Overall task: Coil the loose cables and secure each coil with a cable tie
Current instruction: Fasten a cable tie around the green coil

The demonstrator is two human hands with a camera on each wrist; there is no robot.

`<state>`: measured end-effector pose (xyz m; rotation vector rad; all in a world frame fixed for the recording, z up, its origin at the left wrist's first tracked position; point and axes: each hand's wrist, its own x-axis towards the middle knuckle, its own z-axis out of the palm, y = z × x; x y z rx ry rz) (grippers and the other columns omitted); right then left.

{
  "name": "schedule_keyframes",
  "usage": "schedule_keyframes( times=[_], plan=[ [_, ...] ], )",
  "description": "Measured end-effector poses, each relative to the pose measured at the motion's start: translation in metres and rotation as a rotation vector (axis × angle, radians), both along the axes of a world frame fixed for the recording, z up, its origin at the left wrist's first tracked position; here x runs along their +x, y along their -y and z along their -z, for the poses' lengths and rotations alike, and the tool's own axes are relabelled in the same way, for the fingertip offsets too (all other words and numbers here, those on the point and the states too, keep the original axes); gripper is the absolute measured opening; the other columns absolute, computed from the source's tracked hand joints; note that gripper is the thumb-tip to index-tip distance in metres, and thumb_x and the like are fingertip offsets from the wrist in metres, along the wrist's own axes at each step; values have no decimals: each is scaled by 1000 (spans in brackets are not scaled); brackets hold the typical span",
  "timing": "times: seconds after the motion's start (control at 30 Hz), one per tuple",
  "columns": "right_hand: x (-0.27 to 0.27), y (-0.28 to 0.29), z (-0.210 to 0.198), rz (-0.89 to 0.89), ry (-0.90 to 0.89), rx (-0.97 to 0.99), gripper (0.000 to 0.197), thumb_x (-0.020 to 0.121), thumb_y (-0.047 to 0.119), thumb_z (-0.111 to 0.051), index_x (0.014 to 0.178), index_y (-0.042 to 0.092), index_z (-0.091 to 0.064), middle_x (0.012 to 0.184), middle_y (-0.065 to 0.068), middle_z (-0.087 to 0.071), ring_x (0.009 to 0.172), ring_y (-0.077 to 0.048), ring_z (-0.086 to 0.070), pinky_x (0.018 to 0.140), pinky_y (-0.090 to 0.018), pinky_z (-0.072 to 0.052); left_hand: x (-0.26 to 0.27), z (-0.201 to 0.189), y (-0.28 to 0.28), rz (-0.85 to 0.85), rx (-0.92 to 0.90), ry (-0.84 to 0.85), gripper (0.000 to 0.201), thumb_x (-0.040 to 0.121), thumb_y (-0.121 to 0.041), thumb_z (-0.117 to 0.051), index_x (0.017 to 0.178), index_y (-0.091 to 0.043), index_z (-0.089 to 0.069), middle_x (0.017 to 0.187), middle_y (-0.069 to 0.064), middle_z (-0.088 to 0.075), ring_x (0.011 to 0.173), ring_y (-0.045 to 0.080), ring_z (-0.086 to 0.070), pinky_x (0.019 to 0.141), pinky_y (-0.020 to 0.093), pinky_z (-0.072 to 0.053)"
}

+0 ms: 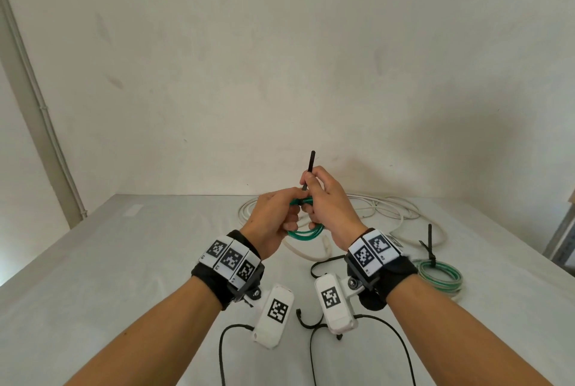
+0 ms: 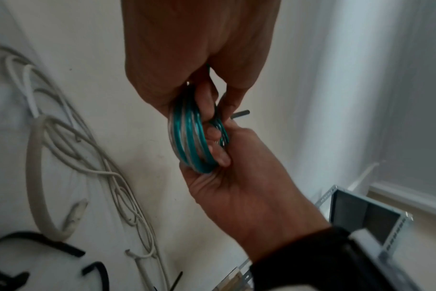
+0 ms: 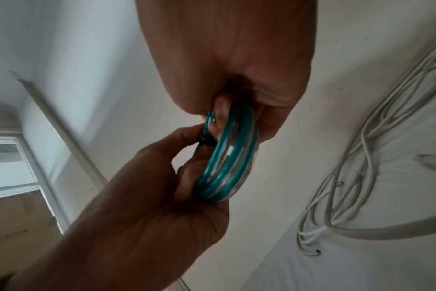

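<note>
Fingers of the left hand (image 1: 273,217) curl round the near side of the green coil (image 1: 306,234), and the right hand (image 1: 326,202) pinches the black cable tie (image 1: 309,169) where it crosses the loops, its free tail standing up above the knuckles. Both grips are closed on their things, and the coil hangs in the air between the two hands, above the surface (image 1: 124,261).

In the left wrist view the coil (image 2: 189,141) shows several turns of glossy green and clear cable packed side by side. Judging by that, it is light and springy: the smooth jacket looks slippery, and the turns would likely fan out if the hold loosened. The best place to hold is right beside the tie, squeezing all turns together. The tie looks thin and stiff enough to stand by itself; pulling its tail while the other hand braces the coil seems the safest way.

Counted: one green coil in hand, one finished green coil (image 1: 440,277) on the surface to the right with its own black tie (image 1: 431,247), so two ties in use. A tangle of loose white cables (image 1: 389,211) lies behind the hands; how many cables it holds cannot be told.
</note>
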<state>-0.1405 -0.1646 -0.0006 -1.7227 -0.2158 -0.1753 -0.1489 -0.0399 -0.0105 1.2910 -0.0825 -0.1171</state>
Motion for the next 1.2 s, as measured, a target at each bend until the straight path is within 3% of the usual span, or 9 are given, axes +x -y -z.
schedule_keyframes(
  times=[0.13, 0.2, 0.27, 0.57, 0.73, 0.9, 1.0, 1.07, 1.2],
  plan=[
    [4, 4, -2, 33, 52, -43, 21, 106, 34, -49, 95, 20, -59, 80, -9, -66, 62, -18, -64, 60, -37, -59, 6, -2, 0, -70, 127, 68, 15, 98, -12, -60, 91, -6, -72, 55, -5, -44, 44, 7, -30, 42, 20, -25],
    [9, 11, 0, 59, 87, -117, 23, 105, 34, -52, 89, 23, -65, 88, -4, -73, 82, -21, -72, 76, -41, -60, 8, 3, -4, -71, 146, 79, 18, 98, -13, -62, 101, 0, -74, 58, -5, -43, 46, 7, -30, 43, 19, -25],
    [11, 14, 0, 96, 139, -132, 25, 104, 32, -56, 85, 22, -69, 85, 3, -74, 83, -16, -71, 84, -40, -56, 5, 5, -4, -35, 135, 84, 19, 99, -13, -62, 104, 0, -74, 62, -4, -42, 48, 8, -29, 43, 20, -24],
    [7, 14, -4, 116, 386, -173, 22, 103, 21, -59, 86, 16, -73, 82, 8, -71, 76, -1, -65, 69, -11, -48, 3, 9, 4, 83, -36, 26, 5, 103, -12, -60, 100, -13, -64, 62, -3, -34, 50, 10, -23, 41, 18, -25],
    [9, 23, 6, 92, 478, -257, 16, 102, 19, -62, 94, 16, -75, 90, 11, -73, 87, -8, -70, 83, -31, -56, 13, 12, 2, 75, -103, 1, 15, 102, -4, -59, 92, -13, -65, 58, -1, -41, 44, 8, -29, 39, 16, -30],
    [7, 27, 16, 100, 581, -338, 19, 102, 16, -63, 87, 27, -68, 83, 15, -63, 81, 0, -60, 74, -16, -43, 25, 12, 2, 84, -109, -7, 13, 102, 2, -56, 107, -3, -67, 65, 3, -45, 44, 7, -32, 41, 16, -33],
    [9, 30, 16, 96, 532, -332, 17, 104, 21, -61, 88, 26, -65, 88, 12, -67, 87, -4, -64, 79, -26, -52, 30, 7, 5, 95, -108, -41, 16, 103, 3, -53, 110, -2, -66, 71, 4, -48, 43, 6, -33, 40, 16, -33],
    [11, 32, 13, 64, 437, -293, 15, 104, 25, -59, 96, 19, -71, 98, 9, -72, 98, -9, -68, 87, -34, -56, 31, 4, 3, 156, -98, -74, 16, 103, 1, -53, 111, -3, -65, 74, 2, -48, 47, 5, -31, 42, 16, -32],
    [15, 41, 20, 29, 305, -365, 24, 100, 22, -66, 122, 30, -70, 119, 9, -68, 109, -6, -66, 94, -27, -54, 35, 4, -5, 216, -185, -127, 21, 102, 0, -47, 116, -4, -63, 79, 2, -42, 53, 7, -30, 51, 17, -34]
  ],
)
